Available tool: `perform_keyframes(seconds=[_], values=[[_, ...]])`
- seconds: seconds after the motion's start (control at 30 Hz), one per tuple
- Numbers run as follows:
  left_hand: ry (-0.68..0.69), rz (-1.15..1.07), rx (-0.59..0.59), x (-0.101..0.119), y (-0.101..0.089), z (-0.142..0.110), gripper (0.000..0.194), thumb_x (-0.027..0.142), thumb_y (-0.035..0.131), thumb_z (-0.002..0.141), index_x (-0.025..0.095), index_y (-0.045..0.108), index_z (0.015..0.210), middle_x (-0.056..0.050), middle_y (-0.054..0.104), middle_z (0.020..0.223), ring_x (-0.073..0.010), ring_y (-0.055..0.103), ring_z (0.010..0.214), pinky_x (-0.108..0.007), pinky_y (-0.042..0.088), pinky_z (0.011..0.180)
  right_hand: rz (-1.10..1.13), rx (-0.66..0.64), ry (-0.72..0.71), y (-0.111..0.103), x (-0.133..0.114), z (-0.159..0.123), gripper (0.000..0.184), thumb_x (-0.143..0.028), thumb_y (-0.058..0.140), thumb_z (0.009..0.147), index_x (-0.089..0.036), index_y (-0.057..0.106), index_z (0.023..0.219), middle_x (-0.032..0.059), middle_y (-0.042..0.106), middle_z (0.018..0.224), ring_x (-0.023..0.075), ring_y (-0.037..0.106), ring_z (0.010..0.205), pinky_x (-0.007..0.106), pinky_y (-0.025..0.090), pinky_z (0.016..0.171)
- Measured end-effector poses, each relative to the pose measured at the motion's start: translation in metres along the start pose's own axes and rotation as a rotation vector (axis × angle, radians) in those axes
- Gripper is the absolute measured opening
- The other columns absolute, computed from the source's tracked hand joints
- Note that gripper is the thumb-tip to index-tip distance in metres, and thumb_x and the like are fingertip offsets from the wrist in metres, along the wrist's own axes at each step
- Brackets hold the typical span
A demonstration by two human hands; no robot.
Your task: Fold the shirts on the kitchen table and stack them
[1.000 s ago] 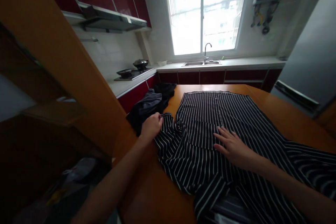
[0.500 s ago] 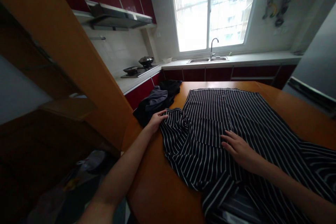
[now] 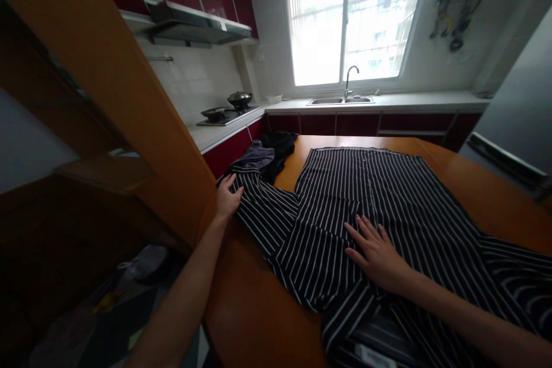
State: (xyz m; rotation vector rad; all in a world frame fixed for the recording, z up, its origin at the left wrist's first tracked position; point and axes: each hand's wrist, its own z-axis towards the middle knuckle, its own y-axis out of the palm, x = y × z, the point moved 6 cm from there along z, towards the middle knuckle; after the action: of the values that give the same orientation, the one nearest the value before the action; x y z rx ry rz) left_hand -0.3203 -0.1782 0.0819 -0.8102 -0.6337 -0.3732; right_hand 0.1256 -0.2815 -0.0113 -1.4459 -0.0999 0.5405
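A black shirt with white stripes lies spread over the wooden table, its hem at the far side and its collar near me. My left hand grips the end of the left sleeve, which stretches out sideways; part of the fingers' hold is hidden. My right hand rests flat on the shirt's body, fingers spread, close to the front seam. A pale label shows inside the collar. The other sleeve lies rumpled at the right.
Dark folded clothes are heaped at the table's far left, touching the sleeve. A wooden post rises beside the table's left edge. Beyond are a stove with pans, a sink and a fridge.
My left hand has moved left and a little toward me, drawing the bunched sleeve out straighter. My right hand has shifted slightly left and spread flatter on the shirt.
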Motion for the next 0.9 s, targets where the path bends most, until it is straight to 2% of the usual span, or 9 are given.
perform_keyframes(seconds=[0.2, 0.37, 0.43, 0.5, 0.53, 0.67, 0.73, 0.8, 0.9], values=[[0.025, 0.142, 0.093, -0.035, -0.038, -0.019, 0.055, 0.024, 0.062, 0.082, 0.011, 0.059, 0.135, -0.016, 0.054, 0.143, -0.0312, 0.048, 0.137, -0.045, 0.032, 0.12, 0.078, -0.002, -0.024, 0.003, -0.022, 0.002, 0.067, -0.061, 0.038, 0.099, -0.028, 0.033, 0.158, 0.0113, 0.019, 0.166, 0.0313, 0.01, 0.153, 0.058, 0.017, 0.121], [-0.062, 0.308, -0.007, -0.057, -0.057, -0.038, 0.059, 0.028, 0.065, 0.08, 0.005, 0.059, 0.134, -0.023, 0.042, 0.15, -0.0394, 0.042, 0.139, -0.05, 0.033, 0.118, 0.116, 0.003, -0.042, -0.012, -0.035, -0.008, 0.066, -0.056, 0.043, 0.1, -0.027, 0.032, 0.158, 0.011, 0.014, 0.167, 0.0314, 0.007, 0.154, 0.061, 0.015, 0.121], [0.014, 0.368, 0.018, -0.041, -0.066, -0.052, 0.059, 0.033, 0.065, 0.083, 0.01, 0.057, 0.137, -0.021, 0.033, 0.156, -0.0412, 0.039, 0.14, -0.056, 0.03, 0.117, 0.142, 0.023, -0.068, -0.023, -0.036, -0.021, 0.063, -0.052, 0.045, 0.1, -0.028, 0.034, 0.157, 0.0082, 0.015, 0.167, 0.0307, 0.008, 0.154, 0.061, 0.014, 0.122], [0.199, 0.34, -0.049, -0.009, -0.068, -0.074, 0.058, 0.035, 0.063, 0.087, 0.019, 0.054, 0.142, -0.015, 0.032, 0.158, -0.038, 0.041, 0.139, -0.058, 0.03, 0.117, 0.187, 0.013, -0.099, -0.032, -0.035, -0.041, 0.06, -0.048, 0.048, 0.1, -0.031, 0.037, 0.156, 0.005, 0.018, 0.167, 0.0302, 0.011, 0.154, 0.06, 0.015, 0.122], [0.316, 0.278, -0.159, 0.01, -0.065, -0.089, 0.057, 0.034, 0.061, 0.089, 0.024, 0.051, 0.145, -0.012, 0.036, 0.156, -0.0345, 0.043, 0.138, -0.055, 0.033, 0.117, 0.213, -0.006, -0.113, -0.037, -0.034, -0.053, 0.059, -0.046, 0.05, 0.099, -0.032, 0.038, 0.155, 0.0038, 0.02, 0.167, 0.0302, 0.013, 0.154, 0.06, 0.015, 0.122], [0.691, 0.102, -0.891, 0.079, -0.044, -0.174, 0.059, 0.02, 0.06, 0.092, 0.039, 0.048, 0.146, -0.002, 0.048, 0.15, -0.0248, 0.042, 0.14, -0.047, 0.039, 0.116, 0.3, -0.128, -0.15, -0.052, -0.033, -0.107, 0.067, -0.039, 0.059, 0.096, -0.039, 0.031, 0.157, 0.0011, 0.021, 0.166, 0.0316, 0.017, 0.153, 0.062, 0.018, 0.121], [0.779, 0.079, -1.081, 0.098, -0.041, -0.205, 0.061, 0.019, 0.071, 0.086, 0.039, 0.054, 0.141, -0.001, 0.054, 0.145, -0.0257, 0.045, 0.138, -0.045, 0.043, 0.113, 0.322, -0.2, -0.166, -0.059, -0.034, -0.132, 0.076, -0.038, 0.065, 0.092, -0.041, 0.026, 0.157, 0.0009, 0.019, 0.166, 0.0327, 0.018, 0.152, 0.062, 0.021, 0.121], [0.834, 0.061, -1.113, 0.107, -0.039, -0.22, 0.057, 0.019, 0.077, 0.082, 0.038, 0.061, 0.133, -0.002, 0.061, 0.134, -0.0262, 0.051, 0.13, -0.043, 0.047, 0.109, 0.337, -0.274, -0.195, -0.063, -0.036, -0.153, 0.086, -0.038, 0.072, 0.087, -0.041, 0.023, 0.158, 0.0022, 0.019, 0.166, 0.034, 0.019, 0.151, 0.062, 0.022, 0.12], [0.916, 0.009, -0.999, 0.111, -0.035, -0.223, 0.033, 0.015, 0.068, 0.091, 0.033, 0.069, 0.118, -0.003, 0.068, 0.112, -0.0219, 0.06, 0.111, -0.035, 0.052, 0.097, 0.355, -0.349, -0.234, -0.062, -0.038, -0.17, 0.099, -0.041, 0.078, 0.08, -0.038, 0.019, 0.159, 0.0054, 0.017, 0.166, 0.0357, 0.018, 0.151, 0.064, 0.017, 0.12]])
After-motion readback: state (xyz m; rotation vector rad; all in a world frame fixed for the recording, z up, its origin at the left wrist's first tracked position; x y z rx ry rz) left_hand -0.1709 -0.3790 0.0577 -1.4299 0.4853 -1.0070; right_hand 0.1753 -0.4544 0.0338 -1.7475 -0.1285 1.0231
